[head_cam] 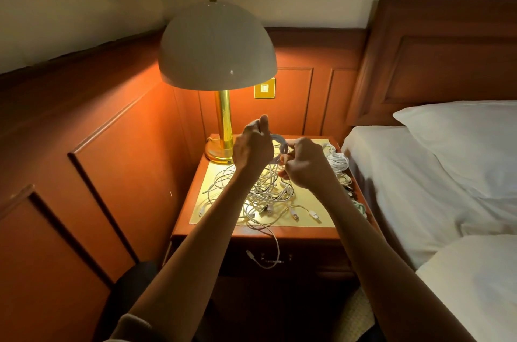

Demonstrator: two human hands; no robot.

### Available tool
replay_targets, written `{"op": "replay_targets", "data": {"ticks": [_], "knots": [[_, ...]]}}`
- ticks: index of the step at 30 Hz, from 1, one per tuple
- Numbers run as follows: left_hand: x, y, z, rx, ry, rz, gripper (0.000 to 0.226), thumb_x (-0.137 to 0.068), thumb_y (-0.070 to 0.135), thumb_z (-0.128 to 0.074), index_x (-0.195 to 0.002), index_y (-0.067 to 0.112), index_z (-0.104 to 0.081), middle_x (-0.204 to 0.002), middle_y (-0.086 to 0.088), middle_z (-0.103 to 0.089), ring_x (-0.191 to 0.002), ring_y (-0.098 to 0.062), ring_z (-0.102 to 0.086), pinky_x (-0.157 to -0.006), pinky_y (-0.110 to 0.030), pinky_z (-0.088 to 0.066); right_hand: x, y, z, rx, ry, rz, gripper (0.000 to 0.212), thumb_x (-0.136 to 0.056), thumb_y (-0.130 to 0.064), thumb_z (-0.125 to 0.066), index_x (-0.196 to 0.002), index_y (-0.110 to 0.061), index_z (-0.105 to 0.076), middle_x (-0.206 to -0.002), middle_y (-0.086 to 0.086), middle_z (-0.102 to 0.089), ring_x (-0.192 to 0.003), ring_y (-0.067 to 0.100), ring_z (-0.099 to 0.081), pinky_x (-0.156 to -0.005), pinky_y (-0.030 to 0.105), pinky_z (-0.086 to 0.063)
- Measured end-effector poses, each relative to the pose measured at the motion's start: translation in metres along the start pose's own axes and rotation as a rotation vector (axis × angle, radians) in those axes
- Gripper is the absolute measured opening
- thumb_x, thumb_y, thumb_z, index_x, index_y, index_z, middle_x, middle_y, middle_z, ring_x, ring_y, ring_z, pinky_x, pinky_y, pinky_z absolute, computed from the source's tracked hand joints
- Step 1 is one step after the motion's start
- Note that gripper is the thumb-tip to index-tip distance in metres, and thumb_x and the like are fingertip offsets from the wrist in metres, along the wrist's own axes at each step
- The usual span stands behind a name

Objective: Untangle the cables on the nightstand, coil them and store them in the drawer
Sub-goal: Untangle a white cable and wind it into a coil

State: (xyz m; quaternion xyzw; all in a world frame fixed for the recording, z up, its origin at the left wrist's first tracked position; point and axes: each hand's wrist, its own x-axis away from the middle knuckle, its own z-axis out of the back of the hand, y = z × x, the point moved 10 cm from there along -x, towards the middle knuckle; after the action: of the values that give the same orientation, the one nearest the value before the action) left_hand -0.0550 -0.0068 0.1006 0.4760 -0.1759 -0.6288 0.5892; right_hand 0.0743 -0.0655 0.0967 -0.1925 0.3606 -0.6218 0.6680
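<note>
In the middle of the frame the fingers of my left hand [253, 146] are curled around a small white coil [280, 146] of cable. The fingers of my right hand [303, 164] pinch the same coil from its right side. Both hands are above the worktop [302, 232]. Below them lies the tangle [265, 196] of white cables. One loose cable [277, 250] hangs over the front edge, before the closed drawer [316, 257]. Coiled bundles [337, 160] sit along the right edge, close to the bed [405, 174]. The lamp [221, 45] takes the far left corner.
</note>
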Motion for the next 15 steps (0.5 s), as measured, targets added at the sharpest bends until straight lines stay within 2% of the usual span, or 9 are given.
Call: {"op": "replay_targets", "data": {"ticks": [2, 5, 9, 12, 15], "knots": [[-0.006, -0.021, -0.024, 0.170, -0.128, 0.138, 0.046, -0.107, 0.045, -0.031, -0.076, 0.021, -0.055, -0.067, 0.002, -0.054, -0.066, -0.019, -0.050, -0.061, -0.030, -0.035, -0.002, 0.009, -0.008, 0.005, -0.011, -0.061, 0.004, -0.094, -0.004, -0.063, -0.095, -0.005, -0.067, -0.082, 0.013, -0.073, -0.071, 0.025, -0.074, -0.067, 0.044, -0.062], [-0.004, -0.038, -0.046, 0.349, -0.199, 0.282, 0.045, -0.104, 0.045, -0.039, -0.071, 0.019, -0.056, -0.063, 0.000, -0.051, -0.072, -0.023, -0.048, -0.068, -0.037, -0.039, 0.005, 0.031, -0.023, -0.200, -0.137, -0.280, 0.009, -0.098, -0.007, -0.059, -0.099, 0.001, -0.063, -0.084, 0.016, -0.074, -0.069, 0.025, -0.075, -0.063, 0.037, -0.063], [-0.006, -0.040, -0.045, 0.193, -0.128, 0.241, 0.059, -0.100, 0.050, -0.046, -0.051, 0.017, -0.049, -0.050, 0.002, -0.050, -0.057, -0.018, -0.047, -0.061, -0.033, -0.035, 0.016, 0.045, -0.043, -0.593, -0.331, -0.423, 0.014, -0.100, 0.004, -0.051, -0.104, 0.015, -0.061, -0.083, 0.023, -0.072, -0.064, 0.028, -0.074, -0.059, 0.035, -0.062], [-0.013, -0.044, -0.045, 0.083, -0.121, 0.216, 0.063, -0.098, 0.053, -0.047, -0.049, 0.015, -0.054, -0.049, 0.001, -0.057, -0.059, -0.020, -0.056, -0.062, -0.032, -0.042, 0.028, 0.048, -0.060, -0.931, -0.427, -0.520, 0.015, -0.099, 0.004, -0.050, -0.097, 0.011, -0.063, -0.078, 0.020, -0.073, -0.067, 0.026, -0.075, -0.062, 0.034, -0.063], [-0.011, -0.049, -0.052, 0.001, -0.146, 0.215, 0.064, -0.098, 0.055, -0.044, -0.052, 0.013, -0.058, -0.051, 0.000, -0.059, -0.059, -0.020, -0.058, -0.055, -0.028, -0.040, 0.036, 0.057, -0.071, -1.089, -0.460, -0.609, 0.021, -0.101, 0.003, -0.045, -0.101, 0.009, -0.065, -0.082, 0.018, -0.075, -0.073, 0.025, -0.075, -0.069, 0.033, -0.063]]}}
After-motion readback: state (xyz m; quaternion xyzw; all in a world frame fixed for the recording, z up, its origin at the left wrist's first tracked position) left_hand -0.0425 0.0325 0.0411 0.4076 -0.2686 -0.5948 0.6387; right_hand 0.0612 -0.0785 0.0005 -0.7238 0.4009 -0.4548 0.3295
